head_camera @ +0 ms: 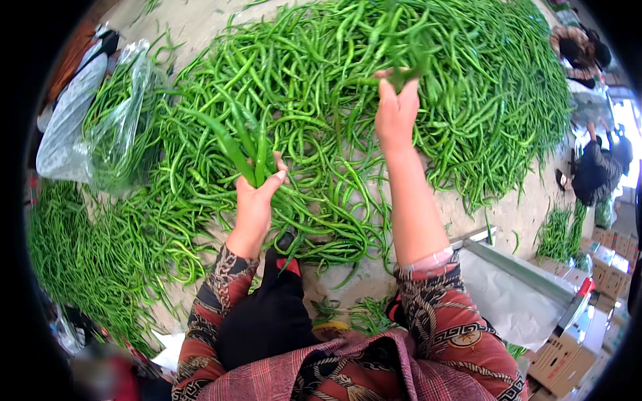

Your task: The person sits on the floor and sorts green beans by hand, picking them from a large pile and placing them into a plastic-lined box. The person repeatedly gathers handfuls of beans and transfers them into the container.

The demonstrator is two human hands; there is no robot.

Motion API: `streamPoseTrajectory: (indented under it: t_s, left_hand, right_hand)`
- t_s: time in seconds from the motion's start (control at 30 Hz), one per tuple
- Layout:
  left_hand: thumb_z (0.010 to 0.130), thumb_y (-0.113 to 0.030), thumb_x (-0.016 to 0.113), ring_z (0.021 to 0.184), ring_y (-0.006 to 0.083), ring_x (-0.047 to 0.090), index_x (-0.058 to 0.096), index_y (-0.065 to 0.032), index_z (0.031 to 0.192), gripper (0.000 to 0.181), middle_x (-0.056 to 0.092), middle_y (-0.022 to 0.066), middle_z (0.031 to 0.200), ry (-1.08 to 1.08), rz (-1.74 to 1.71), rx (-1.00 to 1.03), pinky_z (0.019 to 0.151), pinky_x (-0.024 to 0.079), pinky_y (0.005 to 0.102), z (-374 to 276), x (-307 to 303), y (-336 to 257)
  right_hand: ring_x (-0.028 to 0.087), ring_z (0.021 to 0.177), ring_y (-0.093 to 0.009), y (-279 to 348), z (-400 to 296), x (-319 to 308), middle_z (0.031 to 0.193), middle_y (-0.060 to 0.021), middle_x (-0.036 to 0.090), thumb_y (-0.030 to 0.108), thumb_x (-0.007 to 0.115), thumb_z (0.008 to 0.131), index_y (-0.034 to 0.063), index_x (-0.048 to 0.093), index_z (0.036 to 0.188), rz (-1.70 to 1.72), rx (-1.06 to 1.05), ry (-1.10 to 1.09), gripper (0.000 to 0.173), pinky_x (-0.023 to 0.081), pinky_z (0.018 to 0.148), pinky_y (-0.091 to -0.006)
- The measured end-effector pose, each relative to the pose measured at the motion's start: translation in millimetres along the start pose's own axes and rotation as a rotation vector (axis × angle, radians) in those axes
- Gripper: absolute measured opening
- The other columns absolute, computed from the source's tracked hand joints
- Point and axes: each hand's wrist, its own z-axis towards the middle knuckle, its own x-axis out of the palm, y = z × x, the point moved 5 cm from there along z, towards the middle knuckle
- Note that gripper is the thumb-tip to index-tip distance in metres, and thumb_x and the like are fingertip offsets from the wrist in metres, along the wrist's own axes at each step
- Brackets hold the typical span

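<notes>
A broad heap of long green chili peppers [321, 55] covers the floor before me. My left hand [258, 193] grips a small bunch of green chili peppers [241, 138], their ends fanning up past the thumb. Farther out, my right hand [398, 103] is raised over the heap with fingers curled around a few green peppers [401, 75], which are blurred at the top. Loose peppers [326, 235] lie in a thinner layer between my arms, by my shoe [286, 240].
Peppers fill a clear plastic bag [120, 120] at left. A metal-framed stand with a white liner [511, 290] is close on my right, near cardboard boxes [567, 356]. People [599, 170] sit at the far right; another person [115, 371] is at lower left.
</notes>
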Motion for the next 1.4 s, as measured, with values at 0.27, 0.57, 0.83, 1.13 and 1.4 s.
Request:
streamPoseTrajectory:
  t_s: [0.27, 0.57, 0.83, 1.13, 1.4]
  left_hand:
    - [0.081, -0.004, 0.066, 0.124, 0.0195, 0.047, 0.037, -0.0085, 0.142, 0.068, 0.051, 0.0048, 0.134, 0.278, -0.282, -0.275, 0.106, 0.036, 0.0343, -25.0, 51.5, 22.3]
    - [0.082, -0.004, 0.063, 0.066, 0.017, 0.058, 0.058, -0.0008, 0.102, 0.02, 0.06, 0.0064, 0.078, 0.135, -0.337, -0.426, 0.062, 0.048, 0.0301, -12.5, 25.6, 38.4]
    - [0.082, -0.006, 0.063, 0.067, 0.0178, 0.06, 0.061, 0.0011, 0.094, 0.015, 0.063, 0.0084, 0.08, 0.092, -0.275, -0.465, 0.063, 0.049, 0.0312, -4.6, 1.9, 79.9]
    - [0.084, -0.01, 0.06, 0.07, 0.0184, 0.06, 0.061, 0.0035, 0.096, 0.017, 0.063, 0.0093, 0.079, 0.003, -0.242, -0.41, 0.063, 0.05, 0.0318, -16.3, -23.0, 80.8]
    - [0.083, -0.007, 0.065, 0.07, 0.0185, 0.059, 0.059, 0.0059, 0.1, 0.023, 0.063, 0.0106, 0.086, 0.003, -0.245, -0.384, 0.065, 0.051, 0.031, -49.9, -40.0, 84.9]
  right_hand:
    - [0.061, 0.098, -0.022, 38.6, -130.1, 42.8, 0.103, -0.0152, 0.063, 0.02, 0.06, 0.09, 0.0003, 0.053, 0.12, 0.466, 0.466, 0.339, 0.037, 0.046, 0.09, -0.037]
    - [0.055, 0.106, -0.034, -15.0, 31.6, -48.6, 0.114, -0.0196, 0.057, 0.016, 0.067, 0.08, -0.0047, 0.051, 0.121, -0.801, -0.27, -0.013, 0.049, 0.045, 0.093, -0.0453]
    - [0.062, 0.108, -0.035, -111.6, 117.7, -45.5, 0.118, -0.0228, 0.062, 0.034, 0.065, 0.079, -0.0006, 0.045, 0.122, -1.075, 0.417, 0.338, 0.059, 0.049, 0.092, -0.0449]
    - [0.061, 0.098, -0.045, -77.1, -146.2, -100.7, 0.1, -0.0294, 0.064, 0.019, 0.061, 0.081, -0.0013, 0.05, 0.116, -0.421, 0.439, 0.494, 0.042, 0.049, 0.085, -0.0465]
    - [0.063, 0.096, -0.038, -190.5, -258.0, -137.2, 0.098, -0.0206, 0.067, 0.015, 0.066, 0.073, 0.0056, 0.055, 0.123, -0.378, 0.349, 0.546, 0.051, 0.049, 0.087, -0.0431]
